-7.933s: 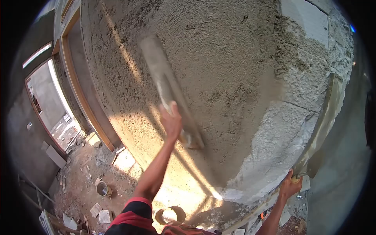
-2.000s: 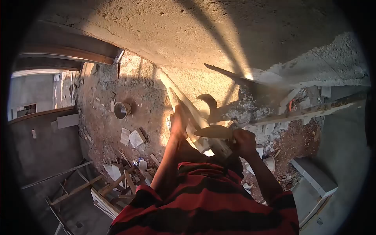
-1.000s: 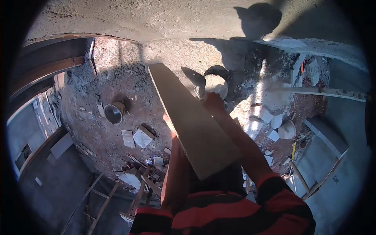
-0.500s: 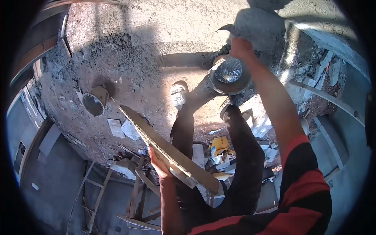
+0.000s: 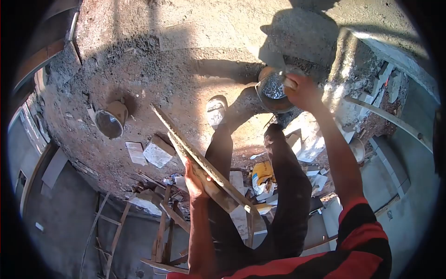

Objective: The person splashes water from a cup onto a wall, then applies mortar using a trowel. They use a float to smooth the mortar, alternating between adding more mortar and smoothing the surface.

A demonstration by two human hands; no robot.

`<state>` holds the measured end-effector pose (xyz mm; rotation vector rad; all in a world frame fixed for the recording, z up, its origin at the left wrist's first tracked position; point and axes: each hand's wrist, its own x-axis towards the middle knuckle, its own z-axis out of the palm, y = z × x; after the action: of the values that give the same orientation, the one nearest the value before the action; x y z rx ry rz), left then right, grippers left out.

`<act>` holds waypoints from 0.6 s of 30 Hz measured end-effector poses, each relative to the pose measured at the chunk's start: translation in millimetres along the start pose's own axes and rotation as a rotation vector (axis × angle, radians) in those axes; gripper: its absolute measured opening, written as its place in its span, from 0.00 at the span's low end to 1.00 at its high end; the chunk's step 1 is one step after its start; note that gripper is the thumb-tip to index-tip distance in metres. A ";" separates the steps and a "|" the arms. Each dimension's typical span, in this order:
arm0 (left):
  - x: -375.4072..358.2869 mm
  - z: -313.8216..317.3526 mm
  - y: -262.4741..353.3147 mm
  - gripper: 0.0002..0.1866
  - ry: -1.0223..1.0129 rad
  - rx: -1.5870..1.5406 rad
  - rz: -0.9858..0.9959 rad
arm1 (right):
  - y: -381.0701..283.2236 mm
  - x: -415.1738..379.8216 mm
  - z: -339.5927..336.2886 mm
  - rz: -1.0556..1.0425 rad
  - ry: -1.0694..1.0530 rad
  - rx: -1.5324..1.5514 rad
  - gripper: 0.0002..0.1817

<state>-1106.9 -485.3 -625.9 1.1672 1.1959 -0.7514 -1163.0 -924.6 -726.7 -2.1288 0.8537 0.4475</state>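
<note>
My left hand [image 5: 194, 182] is closed on a long flat board [image 5: 204, 169] with a rough, coated edge, held tilted in front of my legs. My right hand [image 5: 302, 90] grips the wooden handle [image 5: 290, 83] of a tool over the right side of a round bucket [image 5: 275, 103]. A grey blade [image 5: 274, 56] beside the bucket's back rim seems to belong to this tool. Inside the bucket is wet, shiny material [image 5: 273, 87].
A second bucket [image 5: 111, 120] lies tipped on the rough ground at left. Broken blocks [image 5: 158, 151], a yellow bag [image 5: 263, 174] and a wooden ladder [image 5: 114, 232] lie nearer me. At right stretches a long pole [image 5: 390, 118].
My right hand has come down and toward me, from above the bucket's back rim to its right side. The board in my left hand has turned steeper and more edge-on.
</note>
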 end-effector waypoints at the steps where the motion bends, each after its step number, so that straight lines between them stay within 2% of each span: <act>1: 8.7 3.5 4.6 0.24 -0.058 0.058 0.000 | 17.4 -32.8 -1.2 0.059 0.008 0.049 0.21; 3: 23.1 53.6 23.4 0.27 0.083 0.459 0.136 | 15.9 -86.9 -14.2 0.200 -0.015 0.055 0.21; 4: 37.6 82.1 28.9 0.27 0.125 0.561 0.237 | 23.2 -106.2 -12.3 0.327 -0.075 0.084 0.21; 5: 52.7 102.8 35.9 0.27 0.043 0.571 0.309 | 48.4 -127.2 2.5 0.316 -0.036 0.062 0.18; 6: 91.5 103.4 36.0 0.29 -0.049 0.634 0.425 | 53.3 -141.2 10.4 0.291 -0.063 -0.043 0.18; 7: 149.7 99.7 38.1 0.29 -0.128 0.728 0.460 | 62.6 -150.7 17.5 0.272 -0.086 -0.153 0.18; 8: 208.3 106.7 31.1 0.28 -0.017 0.834 0.613 | 98.6 -160.2 45.0 0.247 -0.079 -0.192 0.17; 9: 233.9 130.3 45.1 0.28 -0.050 0.964 0.520 | 109.7 -161.5 49.4 0.275 -0.092 -0.248 0.17; 10: 292.1 136.2 45.3 0.29 0.045 1.104 0.624 | 119.5 -162.1 53.3 0.302 -0.108 -0.304 0.16; 11: 292.6 165.5 55.0 0.31 0.128 1.269 0.639 | 96.4 -142.6 47.6 0.366 -0.150 -0.357 0.16; 12: 300.3 181.2 61.2 0.33 0.066 1.244 0.592 | 113.0 -129.2 56.9 0.299 -0.076 -0.419 0.16; 13: 314.3 192.8 65.4 0.36 0.004 1.217 0.549 | 123.5 -103.4 59.8 0.361 -0.126 -0.413 0.15; 14: 335.1 196.1 72.0 0.36 0.006 1.349 0.637 | 123.5 -78.4 62.6 0.383 -0.032 -0.434 0.13; 16: 343.1 204.0 72.7 0.35 0.034 1.588 0.751 | 144.6 -40.7 77.9 0.200 0.036 -0.493 0.11; 18: 333.5 198.3 49.8 0.34 0.115 1.574 0.873 | 134.4 -30.5 97.6 0.105 -0.057 -0.472 0.11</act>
<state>-917.1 -617.9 -941.3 2.7412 -0.1839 -0.8710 -1282.2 -898.9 -843.6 -2.4877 0.8950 0.8265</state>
